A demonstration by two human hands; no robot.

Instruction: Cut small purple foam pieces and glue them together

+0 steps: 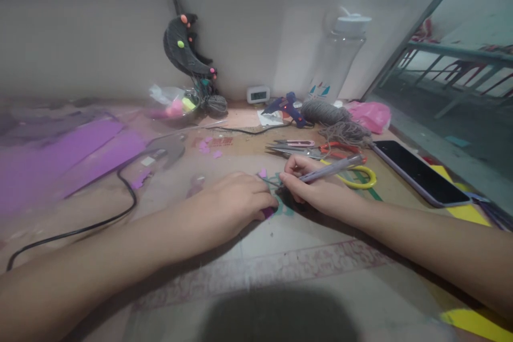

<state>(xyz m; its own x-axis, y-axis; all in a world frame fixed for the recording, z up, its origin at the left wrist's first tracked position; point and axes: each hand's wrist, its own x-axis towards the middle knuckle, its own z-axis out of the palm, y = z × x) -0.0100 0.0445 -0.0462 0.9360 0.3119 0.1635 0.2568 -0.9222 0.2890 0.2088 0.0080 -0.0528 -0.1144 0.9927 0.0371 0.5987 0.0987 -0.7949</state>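
Fingers of our left hand (236, 200), near, curl over a purple scrap (267, 212) (grip hidden; we cannot tell), probably light and bendable, best held by its edge. Farther right, our right hand (316, 189) pinches a pen (332, 168), presumably stiff, slightly slippery, best taken low.

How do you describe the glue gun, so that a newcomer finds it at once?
Near the wall stands a tall clear bottle. Between it and the small white clock lies the glue gun. It is dark blue with orange spots, while the yarn beside it is grey.
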